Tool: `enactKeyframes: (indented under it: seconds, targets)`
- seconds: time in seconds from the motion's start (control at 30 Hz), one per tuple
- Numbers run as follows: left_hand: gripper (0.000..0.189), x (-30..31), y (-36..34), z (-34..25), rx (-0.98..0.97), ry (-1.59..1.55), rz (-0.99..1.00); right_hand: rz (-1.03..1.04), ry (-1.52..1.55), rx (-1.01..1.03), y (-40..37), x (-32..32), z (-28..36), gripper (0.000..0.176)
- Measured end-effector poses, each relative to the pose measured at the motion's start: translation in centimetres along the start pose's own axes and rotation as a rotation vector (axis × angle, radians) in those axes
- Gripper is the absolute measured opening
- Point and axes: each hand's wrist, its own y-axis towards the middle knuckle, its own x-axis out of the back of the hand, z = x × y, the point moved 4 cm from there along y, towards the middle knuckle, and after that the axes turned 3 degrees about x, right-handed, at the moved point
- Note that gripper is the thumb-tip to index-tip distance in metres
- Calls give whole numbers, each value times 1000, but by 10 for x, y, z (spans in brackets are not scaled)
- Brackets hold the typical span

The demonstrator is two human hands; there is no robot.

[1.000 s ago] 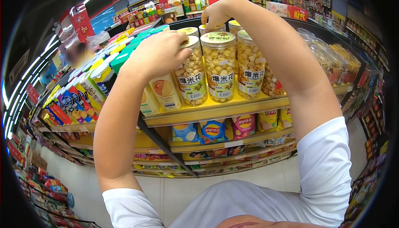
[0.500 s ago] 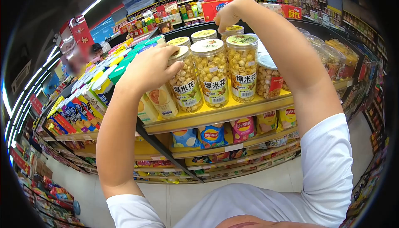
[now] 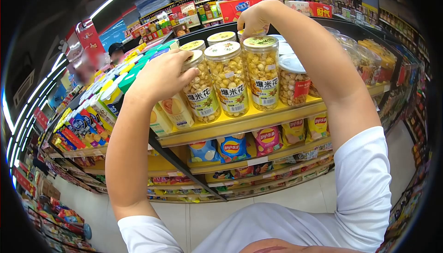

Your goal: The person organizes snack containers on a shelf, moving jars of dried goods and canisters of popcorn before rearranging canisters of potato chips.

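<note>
Clear plastic jars of popcorn with yellow labels stand on a yellow shelf. My left hand (image 3: 167, 72) is wrapped round the upper part of the leftmost front popcorn jar (image 3: 203, 97), its thumb on the front side. Beside that jar stand a middle popcorn jar (image 3: 229, 80) and a right front popcorn jar (image 3: 263, 73), both upright. My right hand (image 3: 254, 20) reaches over the front row, fingers bent down round the lid of a rear jar that is mostly hidden behind the right front one. Its fingertips are partly hidden.
A jar with a pale blue lid (image 3: 293, 80) stands to the right. Cartons (image 3: 176, 111) and canisters (image 3: 110, 91) fill the left side. Chip bags (image 3: 233, 147) line the shelf below. A person in a dark cap (image 3: 116, 50) is at the far left.
My right hand has come down onto the rear jar, whose lid is now mostly covered. My left hand stays on the leftmost jar. The view has shifted slightly.
</note>
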Motion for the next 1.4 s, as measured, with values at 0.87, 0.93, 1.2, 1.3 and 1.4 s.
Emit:
enactKeyframes:
  seconds: [0.87, 0.93, 1.2, 1.3, 1.4]
  targets:
    - [11, -20, -130, -60, -714, -427, -352, -835, 53, 537, -161, -8, 35, 41]
    - [16, -63, -157, -81, -781, -498, -93, -800, 230, 810, -198, -60, 41, 33]
    - [39, -447, -325, -84, 30, -975, 747, 575, 1438, 373, -219, -602, 45, 26]
    - [50, -593, -506, -40, 385, -1064, 777, 271, 416, 67, -297, -867, -15, 22]
    - [50, -565, -590, -8, 580, -623, 1215, 953, 380, -232, -454, -968, -91, 36]
